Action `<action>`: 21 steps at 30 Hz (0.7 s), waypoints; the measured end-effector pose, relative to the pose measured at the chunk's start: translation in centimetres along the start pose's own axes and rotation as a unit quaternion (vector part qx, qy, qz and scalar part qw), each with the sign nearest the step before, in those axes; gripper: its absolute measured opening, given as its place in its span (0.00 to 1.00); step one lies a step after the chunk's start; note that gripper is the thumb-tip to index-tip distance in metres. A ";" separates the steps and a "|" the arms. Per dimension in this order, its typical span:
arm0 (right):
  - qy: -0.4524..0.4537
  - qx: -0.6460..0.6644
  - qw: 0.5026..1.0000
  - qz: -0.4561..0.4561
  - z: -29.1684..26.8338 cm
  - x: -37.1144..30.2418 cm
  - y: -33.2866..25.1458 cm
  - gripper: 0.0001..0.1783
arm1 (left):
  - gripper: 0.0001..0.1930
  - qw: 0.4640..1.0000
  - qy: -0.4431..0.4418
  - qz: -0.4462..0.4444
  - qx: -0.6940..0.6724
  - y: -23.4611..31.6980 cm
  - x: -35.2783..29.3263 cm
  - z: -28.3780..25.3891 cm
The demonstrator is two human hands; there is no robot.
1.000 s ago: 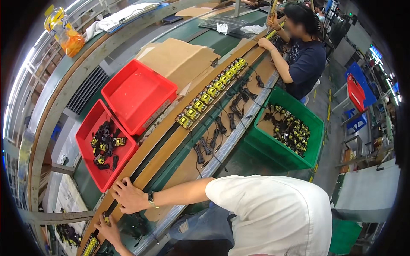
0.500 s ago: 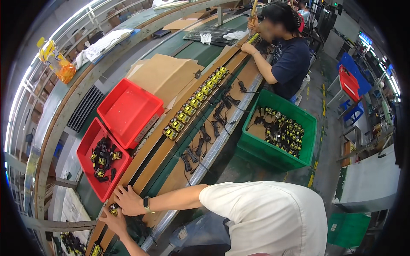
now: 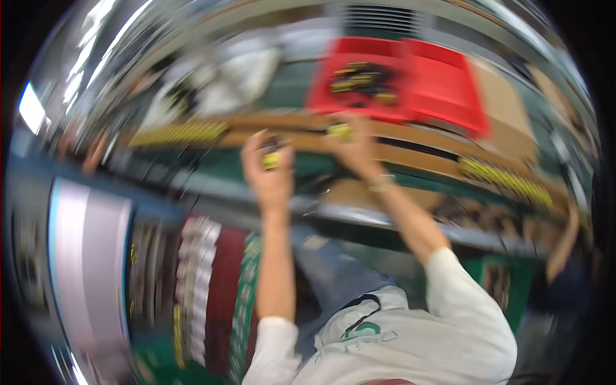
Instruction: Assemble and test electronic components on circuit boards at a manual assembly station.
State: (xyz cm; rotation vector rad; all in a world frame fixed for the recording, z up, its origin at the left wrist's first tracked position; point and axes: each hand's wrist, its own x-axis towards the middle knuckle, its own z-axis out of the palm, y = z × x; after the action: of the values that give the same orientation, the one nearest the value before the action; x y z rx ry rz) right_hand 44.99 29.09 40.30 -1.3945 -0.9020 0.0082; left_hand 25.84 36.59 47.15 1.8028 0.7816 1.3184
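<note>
The picture is smeared by motion. My left hand (image 3: 273,186) is raised just in front of the brown rails (image 3: 410,154), its fingers closed around a small yellow-and-black electrical part (image 3: 271,159). To its right, my right hand (image 3: 359,147) reaches over the rails, closed on another small yellow-and-black electrical part (image 3: 340,131); whether that part touches the rail I cannot tell. A row of yellow parts (image 3: 179,133) lines the rails at the left, and a second row (image 3: 507,179) at the right. Beyond my right hand, loose parts (image 3: 362,83) lie in a red tray (image 3: 317,93).
Another red tray (image 3: 446,80) adjoins the first, with cardboard (image 3: 507,106) to its right. A green bin (image 3: 521,289) stands at the lower right, near a co-worker's arm (image 3: 566,240). Another person's blurred hands (image 3: 96,151) show at the left. Stacked white items (image 3: 196,289) are lower left.
The view has swung leftward, so the trays now appear ahead. My hands, close together at the rail before, are now apart, each visibly holding a part.
</note>
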 end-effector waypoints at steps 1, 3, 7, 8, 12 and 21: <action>-0.018 -0.010 1.000 -0.016 -0.2 -0.1 0.4 0.27 | 0.28 0.997 0.031 -0.035 -0.063 1.8 -2.2 -2.0; -0.115 0.215 0.956 0.166 0.8 -0.7 -2.3 0.31 | 0.30 0.995 0.062 -0.060 -0.054 3.0 -6.6 -8.0; -0.251 0.475 0.814 0.220 5.3 -2.2 -8.3 0.43 | 0.33 0.970 0.187 -0.151 -0.048 8.3 -15.5 -15.6; -0.288 0.495 0.785 0.236 6.8 -2.7 -9.9 0.44 | 0.33 0.958 0.223 -0.157 -0.086 9.6 -17.2 -17.1; -0.469 0.477 0.709 0.224 14.1 -4.6 -13.2 0.38 | 0.33 0.926 0.313 -0.182 -0.102 12.4 -19.5 -22.1; -0.683 0.145 0.707 -0.111 36.0 -11.8 -19.0 0.26 | 0.28 0.857 0.367 -0.328 0.155 3.1 -14.9 -37.5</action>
State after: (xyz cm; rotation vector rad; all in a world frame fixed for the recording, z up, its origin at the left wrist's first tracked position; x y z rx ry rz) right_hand 7.99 48.75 46.62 -0.7822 -2.1652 1.0894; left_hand -14.13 30.87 49.19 1.0053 1.9171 1.4244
